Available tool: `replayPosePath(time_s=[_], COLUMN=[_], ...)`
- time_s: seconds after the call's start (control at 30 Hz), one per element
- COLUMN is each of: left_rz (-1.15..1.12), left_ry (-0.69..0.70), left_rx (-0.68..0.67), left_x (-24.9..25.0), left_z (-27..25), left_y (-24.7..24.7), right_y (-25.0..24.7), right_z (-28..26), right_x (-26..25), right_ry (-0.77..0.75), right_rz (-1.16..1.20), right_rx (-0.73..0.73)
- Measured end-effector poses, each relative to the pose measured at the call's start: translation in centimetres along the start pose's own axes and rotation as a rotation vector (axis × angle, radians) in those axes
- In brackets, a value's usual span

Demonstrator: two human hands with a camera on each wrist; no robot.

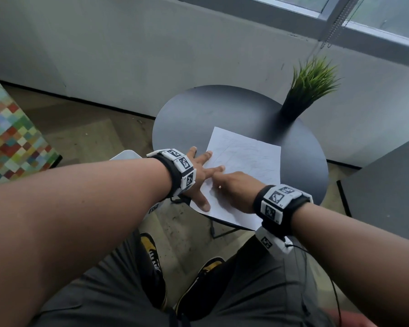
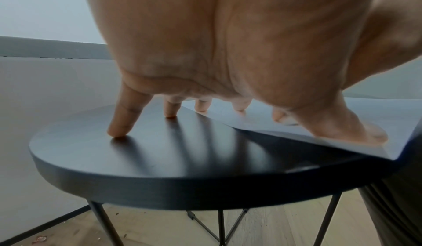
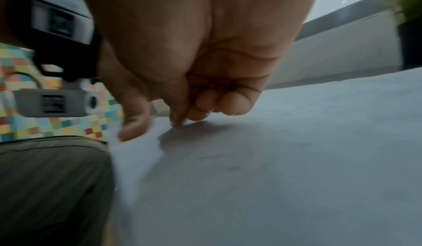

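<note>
Round black table (image 1: 198, 109), mid-frame, bears the paper sheet (image 1: 250, 156). Left of centre the left hand (image 1: 198, 171) is splayed flat, pinning its edge; rightward the right hand (image 1: 236, 187) is curled, one fingertip pressed down. Firm pinning is needed against sliding.

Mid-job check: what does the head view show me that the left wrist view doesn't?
Head view only: the whole right hand touching the paper beside the left hand, the full paper with faint pencil lines, and the potted plant at the far side of the round black table. Left wrist view only: the table legs, and two outer fingertips resting on bare tabletop. Both: the spread left hand pressing the paper onto the table.
</note>
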State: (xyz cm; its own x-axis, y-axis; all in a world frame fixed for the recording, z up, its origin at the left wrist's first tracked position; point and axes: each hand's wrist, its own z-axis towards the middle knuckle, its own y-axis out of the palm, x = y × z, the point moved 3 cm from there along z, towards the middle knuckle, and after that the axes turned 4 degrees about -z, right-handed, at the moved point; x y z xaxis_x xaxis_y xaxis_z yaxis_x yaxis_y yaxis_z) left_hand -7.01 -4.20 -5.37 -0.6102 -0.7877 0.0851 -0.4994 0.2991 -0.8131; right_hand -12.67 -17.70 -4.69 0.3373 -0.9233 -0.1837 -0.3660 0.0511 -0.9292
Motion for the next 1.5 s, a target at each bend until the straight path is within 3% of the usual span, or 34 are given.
replayPosePath(time_s=[0.07, 0.13, 0.23, 0.3, 0.43, 0.47, 0.63, 0.8, 0.97, 1.0, 1.13, 1.23, 1.33, 1.43, 1.5], left_rz=[0.013, 0.015, 0.027, 0.040, 0.040, 0.043, 0.042, 0.027, 0.021, 0.020, 0.026, 0.022, 0.017, 0.011, -0.009], left_ry=[-0.007, -0.015, -0.008, -0.008, -0.019, -0.023, -0.006, -0.015, 0.003, 0.005, 0.012, 0.016, 0.012, 0.017, 0.022], left_rx=[-0.001, -0.011, -0.016, -0.020, -0.013, -0.017, -0.027, -0.023, -0.025, -0.029, -0.015, 0.025, 0.048, 0.050, 0.039], left_x=[0.2, 0.2, 0.3, 0.3, 0.5, 0.4, 0.3, 0.3, 0.1, 0.1, -0.4, -1.1, -1.3, -1.6, -1.6], left_z=[0.0, 0.0, 0.1, 0.0, 0.0, 0.0, 0.0, 0.0, 0.1, 0.1, 0.2, 0.4, 0.4, 0.7, 0.7], left_y=[0.0, 0.0, -0.1, -0.2, -0.2, -0.2, -0.3, -0.1, -0.1, -0.1, -0.2, 0.0, 0.3, 0.7, 0.8], right_y=[-0.9, -0.7, 0.9, 0.6, -1.1, -1.0, 0.5, -1.1, 0.6, 0.4, -1.0, -0.8, -0.8, 0.3, 0.7], right_z=[0.2, 0.1, -0.6, -1.1, -0.4, -0.5, -1.3, -0.2, -0.8, -0.5, 0.1, 0.2, 0.1, 0.0, 0.3], right_x=[2.7, 2.8, -1.1, -1.4, 3.4, 3.3, -1.7, 3.2, -1.1, -0.4, 4.8, 5.6, 3.6, -0.1, -0.8], right_ry=[0.185, 0.244, 0.021, -0.041, 0.255, 0.268, -0.030, 0.279, -0.011, -0.001, 0.300, 0.351, 0.280, 0.062, 0.028], right_rz=[0.008, -0.023, -0.054, -0.043, -0.008, -0.019, -0.015, 0.048, -0.006, 0.012, 0.150, 0.144, 0.070, 0.001, 0.022], right_rx=[0.093, 0.141, 0.030, -0.009, 0.104, 0.120, -0.030, 0.111, -0.005, -0.001, 0.088, 0.082, 0.075, 0.017, 0.009])
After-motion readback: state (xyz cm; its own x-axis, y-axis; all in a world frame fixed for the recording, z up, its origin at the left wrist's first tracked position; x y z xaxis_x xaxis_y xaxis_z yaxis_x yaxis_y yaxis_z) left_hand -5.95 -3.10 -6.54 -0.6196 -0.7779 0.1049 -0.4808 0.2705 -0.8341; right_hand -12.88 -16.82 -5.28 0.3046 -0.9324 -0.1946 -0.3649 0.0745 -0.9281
